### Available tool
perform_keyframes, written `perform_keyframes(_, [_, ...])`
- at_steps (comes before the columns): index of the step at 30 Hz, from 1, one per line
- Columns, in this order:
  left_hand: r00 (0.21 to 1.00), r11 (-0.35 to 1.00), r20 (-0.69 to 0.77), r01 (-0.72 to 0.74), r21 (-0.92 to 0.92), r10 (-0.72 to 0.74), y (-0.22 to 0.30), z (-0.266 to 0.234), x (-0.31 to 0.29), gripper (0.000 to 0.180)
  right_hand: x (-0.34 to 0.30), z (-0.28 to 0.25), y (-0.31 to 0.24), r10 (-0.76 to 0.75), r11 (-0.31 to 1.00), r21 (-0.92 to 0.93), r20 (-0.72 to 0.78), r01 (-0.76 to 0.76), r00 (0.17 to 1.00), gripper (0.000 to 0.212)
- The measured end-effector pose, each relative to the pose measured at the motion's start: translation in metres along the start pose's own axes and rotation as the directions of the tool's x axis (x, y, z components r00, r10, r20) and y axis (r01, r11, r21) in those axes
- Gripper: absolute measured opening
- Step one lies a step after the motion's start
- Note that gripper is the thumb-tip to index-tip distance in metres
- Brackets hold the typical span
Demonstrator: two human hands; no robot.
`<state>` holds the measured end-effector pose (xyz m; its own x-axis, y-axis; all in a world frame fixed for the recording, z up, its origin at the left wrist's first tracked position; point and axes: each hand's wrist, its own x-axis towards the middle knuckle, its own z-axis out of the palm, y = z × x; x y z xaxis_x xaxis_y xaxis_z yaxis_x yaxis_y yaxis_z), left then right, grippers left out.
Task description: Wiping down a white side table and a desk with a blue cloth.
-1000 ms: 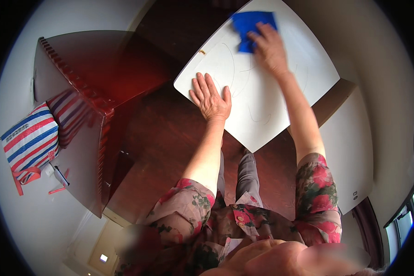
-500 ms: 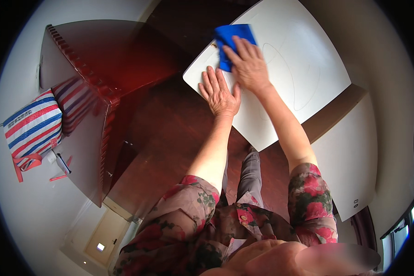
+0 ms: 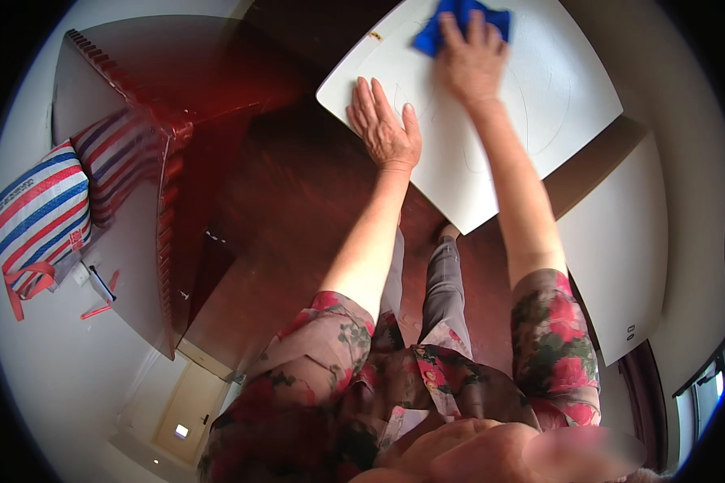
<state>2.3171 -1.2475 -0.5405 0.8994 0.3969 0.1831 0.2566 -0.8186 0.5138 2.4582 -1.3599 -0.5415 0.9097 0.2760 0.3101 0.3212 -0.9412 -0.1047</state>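
The blue cloth (image 3: 428, 36) has slid rightward under the right hand (image 3: 473, 68), left hand (image 3: 388, 138) flat, all fingers spread.

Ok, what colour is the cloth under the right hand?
The cloth under the right hand is blue; it shows best in the head view.

Head view: left fisheye of a side-by-side, head-worn pair. Faces steeply down past floral shirt (image 3: 556, 346) to white tabletop (image 3: 540, 97), near, within reach; forearms (image 3: 359, 233) enter from below; straight edges bow.
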Motion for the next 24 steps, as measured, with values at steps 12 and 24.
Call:
perform_keyframes(12, [0.995,0.968,-0.082,-0.081,-0.238,0.064,-0.048,-0.066,-0.002,0.051,-0.172,-0.078,-0.096,-0.188,0.936,0.342,0.293,0.081,0.937,0.055])
perform_keyframes(24, [0.980,0.954,0.177,-0.137,0.265,0.092,0.040,0.043,0.005,0.069,-0.234,-0.111,0.044,0.173,0.963,0.140,0.329,-0.229,0.928,0.066])
